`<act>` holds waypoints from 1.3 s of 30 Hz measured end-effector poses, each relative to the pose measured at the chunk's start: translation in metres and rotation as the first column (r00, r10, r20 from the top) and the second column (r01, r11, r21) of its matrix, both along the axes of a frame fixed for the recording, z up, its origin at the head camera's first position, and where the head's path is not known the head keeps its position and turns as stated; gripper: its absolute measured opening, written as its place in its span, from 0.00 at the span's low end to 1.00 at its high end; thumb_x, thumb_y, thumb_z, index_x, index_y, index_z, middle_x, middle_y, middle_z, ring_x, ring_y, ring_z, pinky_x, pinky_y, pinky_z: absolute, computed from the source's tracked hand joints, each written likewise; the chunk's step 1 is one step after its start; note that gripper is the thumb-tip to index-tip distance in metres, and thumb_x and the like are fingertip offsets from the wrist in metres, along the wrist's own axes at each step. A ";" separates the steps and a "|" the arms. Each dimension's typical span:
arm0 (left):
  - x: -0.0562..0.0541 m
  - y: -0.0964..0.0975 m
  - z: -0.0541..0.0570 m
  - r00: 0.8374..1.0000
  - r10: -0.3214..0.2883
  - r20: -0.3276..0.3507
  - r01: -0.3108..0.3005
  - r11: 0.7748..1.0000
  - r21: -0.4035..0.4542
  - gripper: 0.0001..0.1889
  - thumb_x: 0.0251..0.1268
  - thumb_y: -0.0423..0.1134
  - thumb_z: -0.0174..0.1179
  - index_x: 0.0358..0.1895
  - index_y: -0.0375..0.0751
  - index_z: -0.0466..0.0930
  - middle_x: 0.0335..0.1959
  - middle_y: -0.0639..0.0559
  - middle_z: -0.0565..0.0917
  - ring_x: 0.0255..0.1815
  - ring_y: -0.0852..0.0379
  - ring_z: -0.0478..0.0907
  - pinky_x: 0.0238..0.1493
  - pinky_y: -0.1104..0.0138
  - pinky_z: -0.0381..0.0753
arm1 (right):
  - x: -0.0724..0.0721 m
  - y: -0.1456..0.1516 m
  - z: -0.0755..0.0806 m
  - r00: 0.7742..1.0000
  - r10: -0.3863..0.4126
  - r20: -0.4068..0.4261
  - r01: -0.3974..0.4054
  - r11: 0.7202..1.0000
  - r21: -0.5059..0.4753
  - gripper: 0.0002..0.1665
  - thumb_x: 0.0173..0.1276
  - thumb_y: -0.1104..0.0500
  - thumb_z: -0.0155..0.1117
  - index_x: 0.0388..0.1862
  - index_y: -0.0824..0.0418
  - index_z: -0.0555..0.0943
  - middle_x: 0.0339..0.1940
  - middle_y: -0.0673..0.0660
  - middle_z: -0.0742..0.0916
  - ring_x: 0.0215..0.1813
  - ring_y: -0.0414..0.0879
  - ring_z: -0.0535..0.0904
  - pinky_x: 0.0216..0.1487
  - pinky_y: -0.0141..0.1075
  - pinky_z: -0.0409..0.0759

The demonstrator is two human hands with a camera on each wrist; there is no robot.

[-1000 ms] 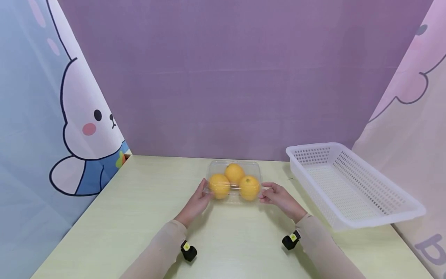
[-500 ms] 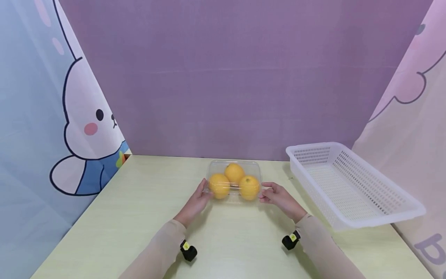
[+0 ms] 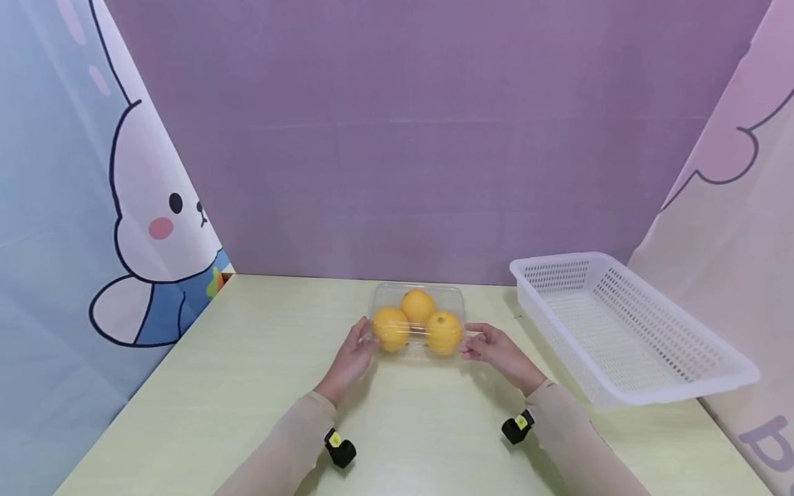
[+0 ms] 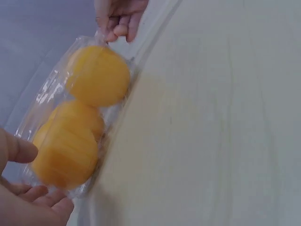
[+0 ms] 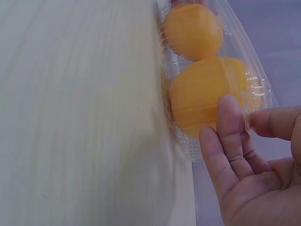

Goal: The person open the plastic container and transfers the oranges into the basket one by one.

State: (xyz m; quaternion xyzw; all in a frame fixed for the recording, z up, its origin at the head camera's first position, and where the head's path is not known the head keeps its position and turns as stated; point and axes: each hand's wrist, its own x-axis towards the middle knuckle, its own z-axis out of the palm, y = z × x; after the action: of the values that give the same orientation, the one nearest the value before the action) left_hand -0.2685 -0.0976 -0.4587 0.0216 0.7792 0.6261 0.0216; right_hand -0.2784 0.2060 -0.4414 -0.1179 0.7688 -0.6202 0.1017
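Three oranges sit inside a clear plastic fruit box towards the back of the table, in the head view. At the box's left side my left hand holds the edge; in the left wrist view its thumb is by the upper side and its fingers lie lower. My right hand pinches the right edge between thumb and finger, seen up close in the right wrist view, with the other fingers beside the plastic. Whether the lid is latched cannot be told.
To the right, a white perforated plastic basket stands at an angle on the pale wooden table. A purple cloth rises behind the table's back edge. Printed cloths hang at the left and right.
My left wrist has shifted very slightly to the right. Both hands stay at the box's sides, and the oranges keep their places in it.
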 end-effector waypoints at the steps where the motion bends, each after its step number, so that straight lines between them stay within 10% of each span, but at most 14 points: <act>1: 0.000 0.001 0.000 1.000 0.011 0.001 -0.011 1.000 0.028 0.35 0.76 0.39 0.51 0.80 0.37 0.47 0.78 0.36 0.54 0.76 0.33 0.53 0.73 0.44 0.55 | 0.000 0.000 0.000 1.000 0.000 0.002 0.000 1.000 -0.004 0.30 0.79 0.65 0.52 0.72 0.79 0.58 0.50 0.73 0.83 0.44 0.47 0.84 0.58 0.43 0.79; 7: -0.001 0.002 -0.002 0.999 0.037 0.018 -0.039 0.990 0.134 0.35 0.75 0.37 0.52 0.80 0.38 0.48 0.79 0.36 0.51 0.77 0.31 0.49 0.73 0.44 0.55 | 0.000 0.000 -0.001 1.000 0.013 0.002 -0.013 1.000 0.000 0.31 0.78 0.64 0.52 0.72 0.80 0.58 0.49 0.72 0.83 0.44 0.47 0.84 0.58 0.42 0.79; 21: -0.005 0.005 -0.007 0.991 0.118 -0.058 -0.114 0.991 0.064 0.20 0.82 0.39 0.45 0.68 0.32 0.68 0.73 0.38 0.66 0.74 0.40 0.60 0.72 0.48 0.59 | -0.001 0.000 -0.001 1.000 0.026 0.005 -0.026 0.999 -0.045 0.30 0.79 0.66 0.52 0.72 0.81 0.56 0.49 0.71 0.84 0.44 0.45 0.84 0.57 0.40 0.80; 39: -0.007 -0.001 0.000 0.998 0.051 -0.025 -0.051 0.999 0.016 0.25 0.79 0.38 0.46 0.74 0.35 0.61 0.73 0.35 0.64 0.72 0.37 0.63 0.70 0.47 0.62 | 0.000 -0.001 -0.003 1.000 -0.015 0.013 0.015 1.000 0.010 0.33 0.78 0.61 0.51 0.73 0.77 0.57 0.50 0.69 0.84 0.49 0.54 0.83 0.61 0.47 0.77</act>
State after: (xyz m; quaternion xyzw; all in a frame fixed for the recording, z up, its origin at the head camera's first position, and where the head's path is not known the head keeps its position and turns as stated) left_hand -0.2751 -0.0988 -0.4584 0.0096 0.7750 0.6319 -0.0043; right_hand -0.2783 0.2054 -0.4442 -0.1075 0.7722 -0.6178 0.1030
